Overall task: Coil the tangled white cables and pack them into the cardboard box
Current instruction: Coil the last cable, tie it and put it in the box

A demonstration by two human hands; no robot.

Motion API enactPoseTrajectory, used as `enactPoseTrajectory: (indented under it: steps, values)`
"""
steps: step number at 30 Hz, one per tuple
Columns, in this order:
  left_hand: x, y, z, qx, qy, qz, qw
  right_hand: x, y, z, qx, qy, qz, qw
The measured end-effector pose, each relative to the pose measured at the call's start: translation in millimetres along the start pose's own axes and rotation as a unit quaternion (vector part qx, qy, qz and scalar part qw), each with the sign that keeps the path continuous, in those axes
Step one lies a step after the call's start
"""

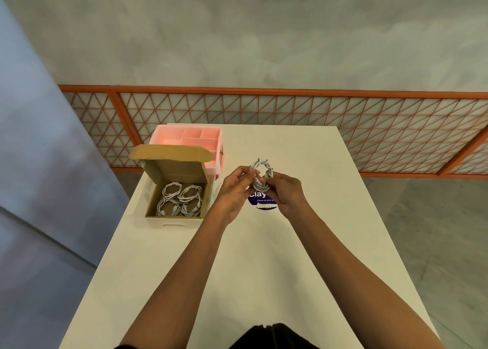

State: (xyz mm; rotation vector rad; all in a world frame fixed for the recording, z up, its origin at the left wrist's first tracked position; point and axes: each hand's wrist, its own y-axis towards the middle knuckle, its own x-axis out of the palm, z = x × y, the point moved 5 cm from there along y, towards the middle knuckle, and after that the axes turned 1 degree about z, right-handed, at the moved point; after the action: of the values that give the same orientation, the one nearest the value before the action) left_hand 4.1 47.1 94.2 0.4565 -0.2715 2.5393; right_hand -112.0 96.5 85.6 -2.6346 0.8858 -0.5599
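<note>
The left hand point(235, 190) and right hand point(287, 191) pinched a white cable coil point(262, 167) above the worktop point(264, 256), with the cardboard box point(174, 170) at nine o'clock; slackening fingers point(247, 171) would likely let it spring loose.

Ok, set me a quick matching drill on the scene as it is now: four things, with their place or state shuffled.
Things:
1. cardboard box
2. pink organiser
3. white cable coil
4. purple sticker

Place or state:
a. pinched between left hand and right hand
b. lid open, packed cables inside
c. directly behind the box
d. flat on the table, partly hidden by the hands

Pairs: 1-b, 2-c, 3-a, 4-d
</note>
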Motion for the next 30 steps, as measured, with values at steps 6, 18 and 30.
enactPoseTrajectory:
  steps: [6,18,30]
  values:
    - [-7.5,0.9,3.4,0.000,-0.026,0.022,0.999,1.3,-1.2,-4.7,0.009,-0.029,-0.068,0.997]
    - [-17.1,-2.0,7.2,-0.056,-0.253,0.046,0.965,22.7,-8.8,13.0,0.052,0.222,-0.188,0.955]
    - [-51.6,-1.2,-2.6,-0.078,-0.117,0.071,0.988,31.5,-1.0,20.4,0.001,0.084,-0.138,0.987]
